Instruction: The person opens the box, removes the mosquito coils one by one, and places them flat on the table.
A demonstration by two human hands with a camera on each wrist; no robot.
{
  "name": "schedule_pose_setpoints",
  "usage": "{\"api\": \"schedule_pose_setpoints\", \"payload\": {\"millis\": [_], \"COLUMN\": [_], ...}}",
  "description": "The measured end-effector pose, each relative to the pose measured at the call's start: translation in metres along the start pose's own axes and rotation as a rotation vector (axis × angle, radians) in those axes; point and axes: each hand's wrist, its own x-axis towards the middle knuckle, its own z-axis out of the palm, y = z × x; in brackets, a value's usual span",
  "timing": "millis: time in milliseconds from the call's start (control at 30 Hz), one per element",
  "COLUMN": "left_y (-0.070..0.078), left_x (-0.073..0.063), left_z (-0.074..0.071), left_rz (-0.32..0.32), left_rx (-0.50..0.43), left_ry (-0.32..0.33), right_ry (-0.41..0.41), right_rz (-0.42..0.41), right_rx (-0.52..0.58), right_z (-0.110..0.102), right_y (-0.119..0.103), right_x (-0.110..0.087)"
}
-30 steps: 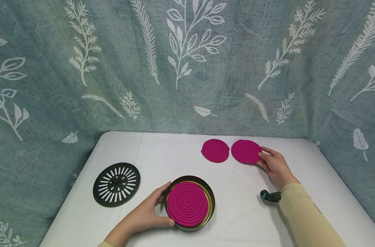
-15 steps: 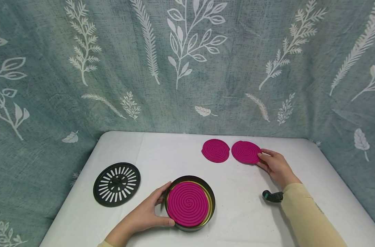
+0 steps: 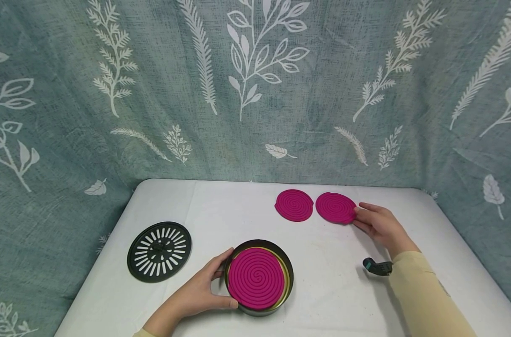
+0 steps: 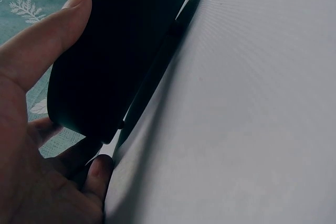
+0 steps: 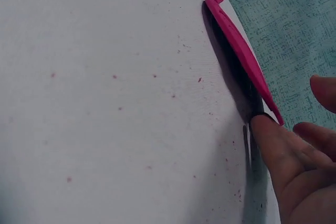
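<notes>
My left hand (image 3: 202, 290) grips the side of a round dark tin (image 3: 289, 276), thumb in front and fingers behind. Inside its gold-coloured rim lies a magenta mosquito coil (image 3: 256, 278). In the left wrist view the dark wall of the tin (image 4: 115, 51) sits between thumb and fingers. My right hand (image 3: 382, 227) is at the right edge of another magenta coil (image 3: 335, 208), fingers extended. In the right wrist view one fingertip (image 5: 262, 124) is right at that coil's (image 5: 239, 51) near edge, while the thumb stands away from it.
A third magenta coil (image 3: 294, 205) lies just left of the one by my right hand. At the left rests a black slotted round lid (image 3: 159, 252). Behind the white table (image 3: 222, 206) hangs a leaf-patterned green curtain (image 3: 255, 154).
My right hand has drawn slightly to the right, its fingers reaching less far over the coil's edge. The left hand and the tin have stayed where they were.
</notes>
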Motion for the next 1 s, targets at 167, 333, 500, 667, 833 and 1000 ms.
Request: {"api": "schedule_pose_setpoints", "payload": {"millis": [167,333,500,667,833,1000], "left_y": [-0.001,-0.001,-0.001,-0.002,-0.001,-0.001], "left_x": [0.0,0.0,0.0,0.0,0.0,0.0], "left_z": [0.0,0.001,0.001,0.002,0.002,0.001], "left_rz": [0.011,0.015,0.011,0.013,0.016,0.016], "left_rx": [0.0,0.001,0.002,-0.001,-0.001,0.005], "left_ry": [0.0,-0.001,0.004,0.005,0.006,0.008], "right_ry": [0.012,0.019,0.037,0.052,0.056,0.05], "right_rz": [-0.014,-0.043,-0.055,-0.063,-0.072,-0.077], "right_rx": [0.005,0.013,0.035,0.041,0.023,0.029], "right_z": [-0.002,-0.002,0.0,0.002,0.002,0.002], "right_y": [0.0,0.002,0.001,0.0,0.001,0.002], "right_x": [-0.005,-0.008,-0.01,-0.011,-0.014,-0.015]}}
